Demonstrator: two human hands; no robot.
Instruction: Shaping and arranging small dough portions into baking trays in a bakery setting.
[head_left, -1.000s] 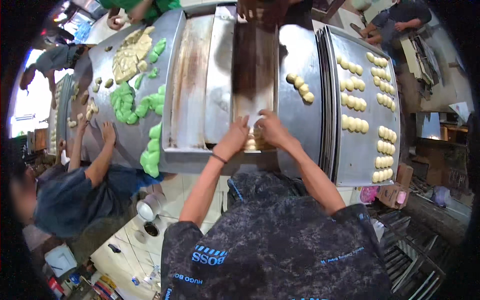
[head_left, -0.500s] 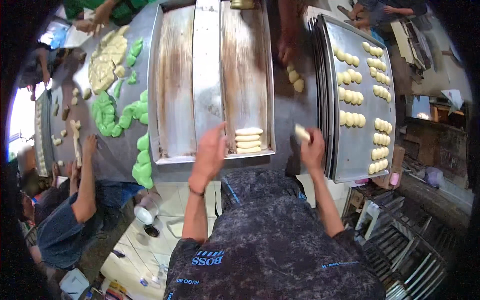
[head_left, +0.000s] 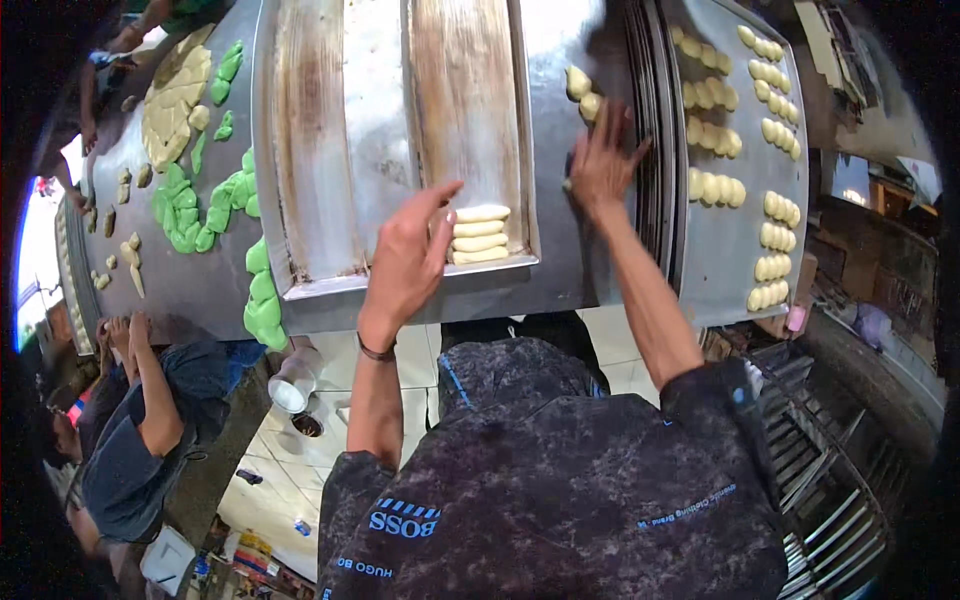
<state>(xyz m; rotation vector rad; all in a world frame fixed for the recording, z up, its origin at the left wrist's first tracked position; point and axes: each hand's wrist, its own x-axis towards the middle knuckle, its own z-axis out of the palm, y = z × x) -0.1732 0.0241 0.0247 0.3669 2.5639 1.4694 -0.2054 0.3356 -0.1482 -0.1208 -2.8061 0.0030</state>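
Metal tray sits on worktable; four pale dough rolls lie parallel in its right channel, near end. L hand: part. open, index finger extended, thumb apart, above tray's near edge, just beside rolls; nothing visibly gripped; contact w/ rolls can't be confirmed. R hand: palm down at table, fingers spread; cannot tell if dough is under palm. Dough balls lie just beside its fingers. Green dough: left of tray. Stacked trays: far right, top one w/ dough rows.
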